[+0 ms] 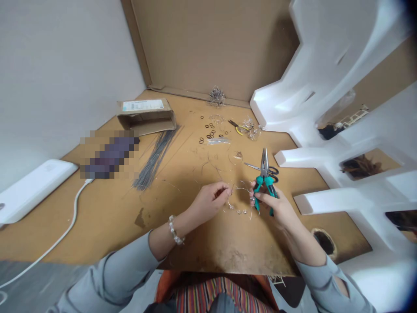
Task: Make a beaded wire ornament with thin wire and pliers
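Observation:
Thumb and fingertips of my left hand point(211, 200) are closed on a thin wire strand point(230, 204) above the table. Opposite it, my right hand point(282, 211) holds needle-nose pliers point(264, 167) with teal and black handles, jaws pointing away from me. A beaded wire piece point(241, 212) with small shiny beads and loose wire ends spans the space between my hands; its end at my right fingers is partly hidden. Just beyond the pliers lie black-handled scissors point(274, 174), partly covered by them.
A bundle of straight grey wires point(154, 158) lies left, beside an open cardboard box point(146, 121). Further back are small dark rings point(211, 134), yellow-handled pliers point(240, 129) and tangled wire clusters point(216, 95). A white slotted structure point(312, 204) borders the right; a white power strip point(35, 189) sits left.

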{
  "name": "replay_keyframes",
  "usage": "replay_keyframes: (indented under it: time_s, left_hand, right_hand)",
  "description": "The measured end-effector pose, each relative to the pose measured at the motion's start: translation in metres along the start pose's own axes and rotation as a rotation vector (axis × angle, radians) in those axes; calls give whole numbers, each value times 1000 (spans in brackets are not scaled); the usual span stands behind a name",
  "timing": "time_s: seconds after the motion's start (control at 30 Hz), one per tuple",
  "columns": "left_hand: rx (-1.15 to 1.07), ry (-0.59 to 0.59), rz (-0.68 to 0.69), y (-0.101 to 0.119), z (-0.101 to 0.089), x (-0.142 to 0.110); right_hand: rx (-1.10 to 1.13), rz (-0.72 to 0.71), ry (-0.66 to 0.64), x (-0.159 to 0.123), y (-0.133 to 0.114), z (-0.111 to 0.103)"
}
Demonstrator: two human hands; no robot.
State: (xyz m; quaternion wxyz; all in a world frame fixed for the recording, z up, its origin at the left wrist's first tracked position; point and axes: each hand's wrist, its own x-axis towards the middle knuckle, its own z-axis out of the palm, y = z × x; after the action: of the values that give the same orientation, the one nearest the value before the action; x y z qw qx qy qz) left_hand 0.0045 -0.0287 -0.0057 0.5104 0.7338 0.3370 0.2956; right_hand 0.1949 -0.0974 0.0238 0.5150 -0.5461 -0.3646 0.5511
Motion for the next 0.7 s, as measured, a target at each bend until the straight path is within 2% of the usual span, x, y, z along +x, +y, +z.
replay_keyframes:
  time_s: [0.17, 0.4, 0.53, 0.7]
  left_hand:
    - [146, 58, 67, 1, -5, 3]
    - [187, 5, 239, 2, -6, 4]
    - [167, -16, 229, 2, -5, 3]
    - [153, 9, 132, 1, -3, 3]
  right_hand:
    - [-1, 51, -15, 13, 15, -4]
    - [171, 192, -33, 13, 20, -1]
    - [244, 245, -27, 14, 19, 0]
    - [300, 305, -62, 15, 18, 3]
